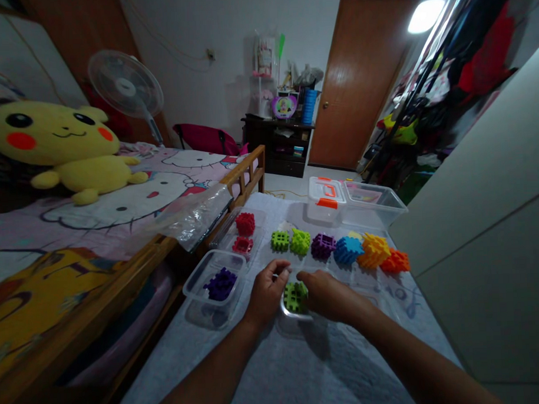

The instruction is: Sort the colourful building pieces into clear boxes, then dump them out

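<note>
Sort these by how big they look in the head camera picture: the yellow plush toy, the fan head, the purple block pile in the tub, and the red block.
1. yellow plush toy
2. fan head
3. purple block pile
4. red block

The plush lies nearer the camera than the fan, so its true lead is unsure.

We see a dim bedroom with white walls. Far beyond the hands a brown door stands shut, with a bright lamp up to its right. Left of the door, a dark cabinet sits against the wall. Left of the hands lies a wooden-framed bed with a yellow plush, a fan behind it. Clothes hang to the right, above a pale panel.
</note>
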Demonstrator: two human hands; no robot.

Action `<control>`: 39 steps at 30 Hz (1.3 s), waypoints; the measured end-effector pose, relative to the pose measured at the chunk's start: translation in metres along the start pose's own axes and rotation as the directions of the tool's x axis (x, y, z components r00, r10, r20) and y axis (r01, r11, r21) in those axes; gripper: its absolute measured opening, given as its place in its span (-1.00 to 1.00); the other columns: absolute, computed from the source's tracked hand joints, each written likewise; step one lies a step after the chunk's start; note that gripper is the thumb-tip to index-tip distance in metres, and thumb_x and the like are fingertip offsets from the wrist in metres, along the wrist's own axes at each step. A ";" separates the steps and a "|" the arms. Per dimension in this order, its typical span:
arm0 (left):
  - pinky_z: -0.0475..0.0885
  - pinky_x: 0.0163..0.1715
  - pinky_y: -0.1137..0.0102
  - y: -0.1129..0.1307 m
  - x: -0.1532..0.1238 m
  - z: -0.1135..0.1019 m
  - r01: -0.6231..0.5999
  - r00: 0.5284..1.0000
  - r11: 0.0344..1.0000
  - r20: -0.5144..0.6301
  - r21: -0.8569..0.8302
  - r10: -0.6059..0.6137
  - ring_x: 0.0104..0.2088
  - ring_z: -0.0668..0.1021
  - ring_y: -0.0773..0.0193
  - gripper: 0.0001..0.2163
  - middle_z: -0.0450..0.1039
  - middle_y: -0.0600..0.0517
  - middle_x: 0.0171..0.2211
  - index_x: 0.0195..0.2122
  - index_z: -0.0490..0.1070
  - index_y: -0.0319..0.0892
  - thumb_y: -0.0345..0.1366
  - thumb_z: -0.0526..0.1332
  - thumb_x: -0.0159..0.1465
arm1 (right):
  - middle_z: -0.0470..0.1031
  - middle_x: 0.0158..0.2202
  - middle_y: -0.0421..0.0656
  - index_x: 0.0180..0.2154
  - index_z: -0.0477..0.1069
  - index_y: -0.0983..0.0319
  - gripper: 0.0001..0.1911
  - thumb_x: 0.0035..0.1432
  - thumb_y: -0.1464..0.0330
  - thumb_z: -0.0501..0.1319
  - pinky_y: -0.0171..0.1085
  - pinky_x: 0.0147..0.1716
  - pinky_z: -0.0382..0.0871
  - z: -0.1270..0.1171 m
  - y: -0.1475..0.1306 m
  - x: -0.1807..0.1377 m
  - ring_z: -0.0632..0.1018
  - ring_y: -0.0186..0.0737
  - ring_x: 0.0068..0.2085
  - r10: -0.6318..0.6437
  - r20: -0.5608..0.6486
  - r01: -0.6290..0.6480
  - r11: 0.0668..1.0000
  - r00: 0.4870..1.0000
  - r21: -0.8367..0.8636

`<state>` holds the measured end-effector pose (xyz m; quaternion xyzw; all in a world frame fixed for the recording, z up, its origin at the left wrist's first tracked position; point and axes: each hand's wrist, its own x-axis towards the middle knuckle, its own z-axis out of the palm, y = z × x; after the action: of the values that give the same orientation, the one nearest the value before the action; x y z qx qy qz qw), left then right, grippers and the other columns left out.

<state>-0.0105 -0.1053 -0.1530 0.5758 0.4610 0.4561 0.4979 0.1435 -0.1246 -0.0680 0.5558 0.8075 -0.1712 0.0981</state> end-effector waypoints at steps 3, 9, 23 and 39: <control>0.39 -0.21 0.35 0.000 -0.001 0.000 0.007 1.000 1.000 0.002 -0.013 -0.007 -0.24 0.55 0.18 -0.76 0.55 -0.02 -0.23 -0.14 0.45 -0.18 -0.18 0.15 0.25 | 0.60 -0.20 0.06 -0.11 0.44 0.30 -0.71 0.11 0.35 0.22 -0.32 -0.37 0.32 -0.004 -0.002 -0.002 0.62 -0.03 -0.18 -0.045 0.052 0.044 0.999 0.998 0.029; 0.40 -0.20 0.34 0.001 -0.002 0.000 0.027 1.000 0.999 0.000 -0.025 -0.027 -0.22 0.55 0.16 -0.75 0.54 -0.02 -0.23 -0.14 0.45 -0.18 -0.17 0.15 0.25 | 0.60 -0.19 0.06 -0.09 0.45 0.31 -0.70 0.09 0.41 0.23 -0.31 -0.35 0.31 -0.009 0.000 -0.002 0.62 -0.03 -0.17 -0.048 0.073 0.048 0.999 0.996 0.002; 0.36 -0.26 0.39 0.002 -0.001 0.002 0.031 1.000 0.998 -0.005 -0.049 -0.031 -0.29 0.50 0.22 -0.77 0.52 0.01 -0.26 -0.15 0.45 -0.18 -0.18 0.15 0.27 | 0.42 0.09 0.19 0.04 0.36 0.38 -0.32 -0.13 0.27 0.42 0.10 0.17 0.05 -0.052 0.000 0.128 0.30 0.21 0.18 -0.050 -0.188 -0.002 0.964 0.981 -0.265; 0.35 -0.26 0.39 0.009 -0.001 0.001 0.010 1.000 0.999 -0.008 -0.043 -0.010 -0.29 0.49 0.22 -0.79 0.51 0.02 -0.29 -0.19 0.46 -0.18 -0.21 0.13 0.28 | 0.54 -0.07 0.13 0.01 0.31 0.35 -0.47 -0.05 0.43 0.31 0.02 0.06 0.17 -0.032 -0.005 0.151 0.53 0.06 -0.02 -0.044 -0.144 -0.001 0.955 0.989 -0.295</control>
<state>-0.0091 -0.1070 -0.1442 0.5608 0.4561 0.4657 0.5104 0.0850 0.0170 -0.0906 0.5374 0.8351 -0.0081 0.1174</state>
